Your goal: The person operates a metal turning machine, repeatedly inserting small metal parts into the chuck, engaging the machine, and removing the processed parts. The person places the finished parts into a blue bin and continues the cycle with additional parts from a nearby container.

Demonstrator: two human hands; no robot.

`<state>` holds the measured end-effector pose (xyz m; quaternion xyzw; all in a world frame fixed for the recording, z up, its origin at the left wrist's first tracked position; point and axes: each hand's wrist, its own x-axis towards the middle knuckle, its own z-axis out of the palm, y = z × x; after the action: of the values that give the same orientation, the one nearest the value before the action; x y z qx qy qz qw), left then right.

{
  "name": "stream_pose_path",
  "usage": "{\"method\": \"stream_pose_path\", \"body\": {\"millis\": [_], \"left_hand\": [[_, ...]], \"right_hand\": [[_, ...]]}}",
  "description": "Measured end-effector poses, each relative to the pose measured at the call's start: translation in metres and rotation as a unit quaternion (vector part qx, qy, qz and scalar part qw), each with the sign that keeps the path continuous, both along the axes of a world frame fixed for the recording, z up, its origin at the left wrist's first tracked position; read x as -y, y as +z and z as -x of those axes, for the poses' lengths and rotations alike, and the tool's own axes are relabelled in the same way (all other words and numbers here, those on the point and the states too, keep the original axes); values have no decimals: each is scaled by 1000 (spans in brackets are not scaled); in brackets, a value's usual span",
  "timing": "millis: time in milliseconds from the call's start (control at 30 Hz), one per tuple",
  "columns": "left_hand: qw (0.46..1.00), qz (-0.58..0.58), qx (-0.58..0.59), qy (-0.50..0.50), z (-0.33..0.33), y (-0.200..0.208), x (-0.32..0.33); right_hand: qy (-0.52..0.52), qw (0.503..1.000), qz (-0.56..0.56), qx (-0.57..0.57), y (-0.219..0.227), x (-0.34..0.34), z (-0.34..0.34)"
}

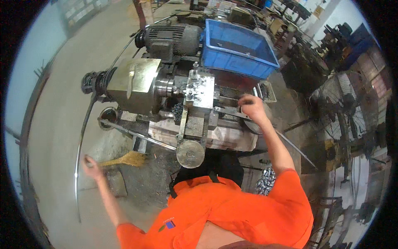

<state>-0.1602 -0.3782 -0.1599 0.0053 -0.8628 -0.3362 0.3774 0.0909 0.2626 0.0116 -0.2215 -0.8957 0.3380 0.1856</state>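
My left hand [92,168] is out at the left with its fingers curled, close to a long thin metal rod [76,178]. What it holds, if anything, is too small to tell. My right hand [253,108] is closed above the right end of a lathe [199,124], by a flat metal lever [230,112] and a round wheel [263,118]. The fingers hide whatever they grip. Between my hands sit the spindle chuck [164,88] and a metal tool block [200,89]. Dark metal shavings [177,111] lie beside the block.
A blue plastic crate [238,66] stands behind the lathe, beside an electric motor [174,39]. On the headstock cover [139,74] rests a flat tool. A broom [128,159] lies on the floor. Small shiny metal parts [265,182] are heaped below my right arm; a large fan [338,108] stands right.
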Motion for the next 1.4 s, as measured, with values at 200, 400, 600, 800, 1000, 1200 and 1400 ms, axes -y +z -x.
{"method": "stream_pose_path", "body": {"millis": [200,400,600,800,1000,1200,1400], "left_hand": [[838,123,489,-209,4,-118,-133],[707,547,381,-238,37,-78,-165],[800,427,361,-219,15,-79,-147],[854,235,411,-217,-25,-91,-56],[791,-47,595,-134,-116,-101,26],[770,-77,626,-94,-151,-98,30],[782,-78,591,-181,-113,-95,-16]], "right_hand": [[-163,986,16,28,-30,-39,-134],[-210,973,37,84,-14,-32,-163],[-112,990,-17,81,2,-66,-83],[75,861,474,-168,7,-100,62],[29,729,604,-320,21,-91,167],[42,695,615,-370,27,-77,187],[6,736,599,-314,14,-85,177]]}}
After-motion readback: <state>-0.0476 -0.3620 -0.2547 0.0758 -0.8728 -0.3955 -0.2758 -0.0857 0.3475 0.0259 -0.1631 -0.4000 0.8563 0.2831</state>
